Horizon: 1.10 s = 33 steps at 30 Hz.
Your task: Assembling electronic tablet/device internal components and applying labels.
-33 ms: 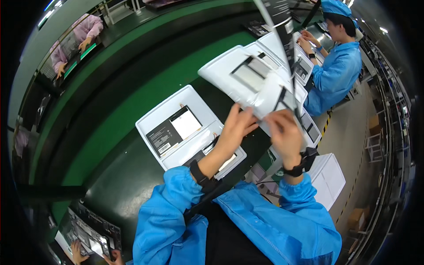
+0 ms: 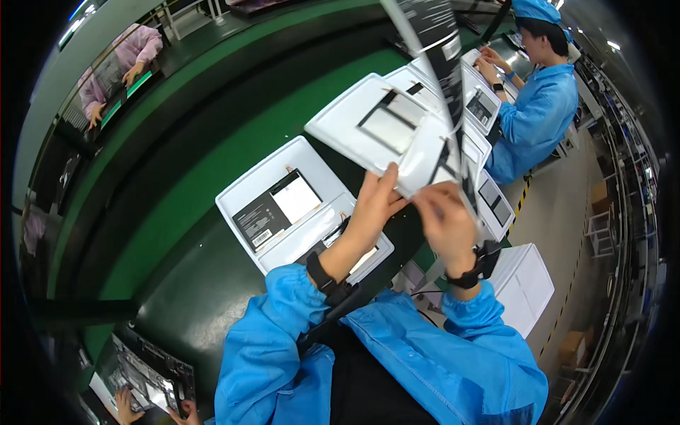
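My left hand [image 2: 375,205] has its fingers closed on the near edge of a white plastic tray [image 2: 336,120], which holds flat dark-and-white battery packs [image 2: 389,127]. Close beside it, my right hand [image 2: 452,225] is curled with fingertips together by the tray's near corner. Behind that hand rises a steep, blurred black panel [image 2: 443,57] with pale print and a light edge. What the right fingers pinch is hidden. A second white tray [image 2: 234,191] lies to the left, with a black printed battery pack [image 2: 261,221] in it; my left forearm covers its near corner.
More white trays [image 2: 499,205] with packs reach toward a co-worker in blue [image 2: 542,106] at the right. A white tray-like piece [image 2: 524,290] sits by my right elbow. Another person's hands [image 2: 127,405] hold a dark device at lower left. Across the green bench [image 2: 205,127], someone wears pink.
Both hands have shifted slightly left. The tray in my left hand has moved left a little, and the top of the black panel has swung left.
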### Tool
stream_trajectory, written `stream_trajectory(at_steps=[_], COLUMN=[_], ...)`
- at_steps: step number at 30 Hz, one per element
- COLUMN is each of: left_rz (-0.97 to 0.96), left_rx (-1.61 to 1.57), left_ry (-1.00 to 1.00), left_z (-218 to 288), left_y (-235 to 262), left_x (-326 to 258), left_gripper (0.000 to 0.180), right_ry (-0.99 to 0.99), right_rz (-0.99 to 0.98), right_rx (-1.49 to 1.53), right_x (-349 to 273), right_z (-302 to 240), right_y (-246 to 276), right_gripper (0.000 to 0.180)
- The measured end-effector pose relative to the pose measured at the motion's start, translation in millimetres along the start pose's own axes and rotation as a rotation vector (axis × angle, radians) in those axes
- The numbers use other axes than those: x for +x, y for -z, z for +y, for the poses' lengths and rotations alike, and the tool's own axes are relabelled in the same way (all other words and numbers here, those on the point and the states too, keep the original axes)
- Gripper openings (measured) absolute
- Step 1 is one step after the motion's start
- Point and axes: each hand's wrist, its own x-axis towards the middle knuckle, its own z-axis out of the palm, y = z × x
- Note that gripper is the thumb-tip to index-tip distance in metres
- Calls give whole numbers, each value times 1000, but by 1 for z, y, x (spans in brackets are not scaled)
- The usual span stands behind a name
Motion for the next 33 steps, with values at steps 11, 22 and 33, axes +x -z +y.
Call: stream_trajectory(at_steps=[11, 22, 33], left_rz=[565, 925, 822], left_rx=[463, 1593, 1294], left_ry=[-421, -437, -442], left_z=[50, 14, 14], left_y=[82, 136, 141], left_x=[-98, -174, -160], left_gripper=[25, 70, 67], right_ry=[91, -138, -144], right_rz=[30, -313, -310], right_rx=[40, 328, 137], right_x=[-33, -78, -65], right_z=[5, 20, 8], right_y=[7, -87, -80], right_gripper=[27, 40, 36])
